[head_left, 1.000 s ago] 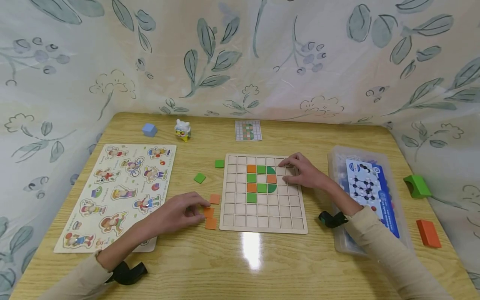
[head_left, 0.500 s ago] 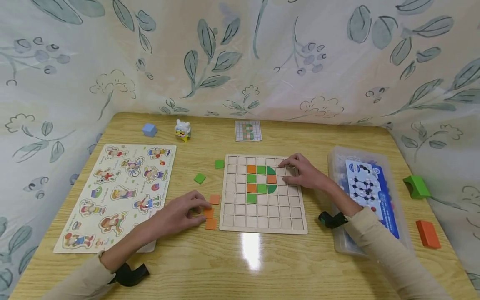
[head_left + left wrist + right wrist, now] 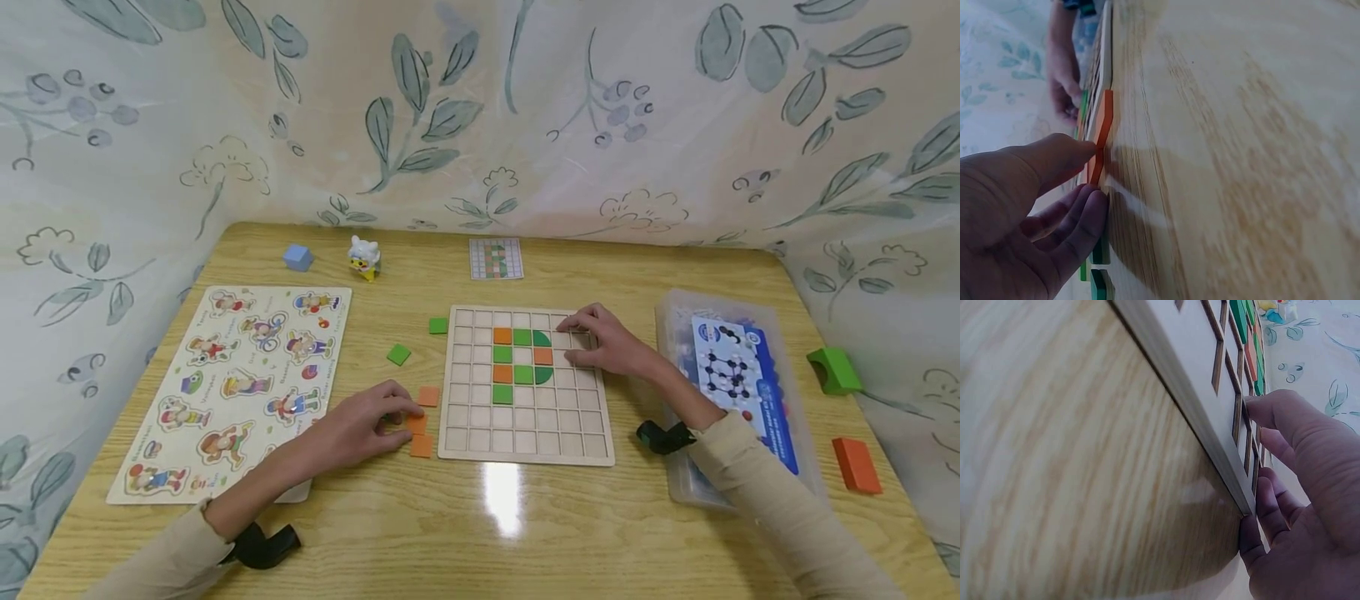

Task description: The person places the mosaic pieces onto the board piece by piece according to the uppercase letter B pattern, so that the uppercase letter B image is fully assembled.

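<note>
Our left hand [image 3: 360, 427] pinched an orange tile [image 3: 417, 424] at lower centre; our right hand [image 3: 611, 343] pressed flat-fingered on the grid board [image 3: 525, 437]. A slip risked scattering the neighbouring orange tiles.

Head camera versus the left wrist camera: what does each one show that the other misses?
Only the head view shows the whole table: the wooden cartoon-figure puzzle board, small blue cube, clear plastic box and pattern card.

Only the left wrist view shows, edge-on, the left hand's thumb touching an orange square tile.

Both show the left hand, loose orange tiles, the wooden grid board and the right hand resting on it.
</note>
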A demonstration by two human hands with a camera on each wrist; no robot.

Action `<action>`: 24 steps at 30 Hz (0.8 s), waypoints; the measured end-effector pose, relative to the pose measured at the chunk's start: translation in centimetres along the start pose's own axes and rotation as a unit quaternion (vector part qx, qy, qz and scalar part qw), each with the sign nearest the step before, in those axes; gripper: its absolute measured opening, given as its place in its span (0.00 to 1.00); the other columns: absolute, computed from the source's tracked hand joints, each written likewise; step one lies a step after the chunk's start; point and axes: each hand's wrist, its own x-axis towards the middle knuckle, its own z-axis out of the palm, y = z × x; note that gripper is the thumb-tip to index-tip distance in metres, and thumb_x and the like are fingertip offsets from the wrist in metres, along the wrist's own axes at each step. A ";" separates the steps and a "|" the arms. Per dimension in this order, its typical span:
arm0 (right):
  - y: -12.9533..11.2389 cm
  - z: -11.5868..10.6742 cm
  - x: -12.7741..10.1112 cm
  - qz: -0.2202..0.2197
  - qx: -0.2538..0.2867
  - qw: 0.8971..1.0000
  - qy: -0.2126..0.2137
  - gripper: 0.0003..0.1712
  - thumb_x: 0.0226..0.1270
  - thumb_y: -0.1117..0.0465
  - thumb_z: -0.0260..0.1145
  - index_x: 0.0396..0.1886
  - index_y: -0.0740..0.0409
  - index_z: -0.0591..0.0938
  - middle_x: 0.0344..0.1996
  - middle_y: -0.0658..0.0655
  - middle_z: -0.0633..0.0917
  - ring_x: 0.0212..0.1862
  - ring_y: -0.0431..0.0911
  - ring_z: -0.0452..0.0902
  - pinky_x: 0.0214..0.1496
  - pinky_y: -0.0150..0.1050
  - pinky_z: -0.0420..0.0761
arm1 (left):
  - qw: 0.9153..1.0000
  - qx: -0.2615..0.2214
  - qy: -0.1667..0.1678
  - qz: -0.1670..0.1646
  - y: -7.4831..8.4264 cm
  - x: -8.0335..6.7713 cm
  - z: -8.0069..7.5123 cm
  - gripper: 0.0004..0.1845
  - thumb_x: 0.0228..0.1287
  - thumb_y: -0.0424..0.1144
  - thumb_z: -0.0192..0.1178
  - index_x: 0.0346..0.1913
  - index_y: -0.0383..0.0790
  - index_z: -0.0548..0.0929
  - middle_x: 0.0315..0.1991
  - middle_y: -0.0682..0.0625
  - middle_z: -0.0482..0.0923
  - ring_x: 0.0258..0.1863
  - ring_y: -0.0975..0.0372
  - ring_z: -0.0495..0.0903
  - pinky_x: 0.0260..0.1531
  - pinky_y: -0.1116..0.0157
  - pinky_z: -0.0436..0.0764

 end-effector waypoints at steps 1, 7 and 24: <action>-0.1 0.0 0.0 0.001 0.001 1.000 0.000 0.22 0.64 0.60 0.68 0.57 0.58 0.78 0.52 0.63 0.70 0.51 0.52 0.62 0.52 0.48 0.65 | 1.000 0.001 0.000 -0.002 0.0 0.0 0.0 0.13 0.61 0.36 0.65 0.50 0.44 0.84 0.46 0.53 0.77 0.32 0.68 0.72 0.33 0.73 0.73; -0.3 -0.1 0.0 0.006 0.003 1.000 -0.002 0.22 0.63 0.60 0.69 0.57 0.58 0.78 0.51 0.63 0.70 0.50 0.52 0.61 0.51 0.47 0.64 | 1.000 0.002 0.001 -0.008 0.1 -0.1 0.0 0.14 0.61 0.35 0.65 0.50 0.45 0.84 0.46 0.54 0.76 0.29 0.69 0.69 0.31 0.74 0.71; -0.1 0.1 0.1 0.008 -0.004 1.000 0.001 0.22 0.63 0.60 0.68 0.57 0.57 0.78 0.52 0.63 0.70 0.51 0.52 0.62 0.52 0.49 0.65 | 1.000 0.022 0.009 0.006 0.1 0.0 0.2 0.13 0.60 0.35 0.66 0.49 0.45 0.84 0.41 0.55 0.76 0.31 0.68 0.71 0.32 0.74 0.72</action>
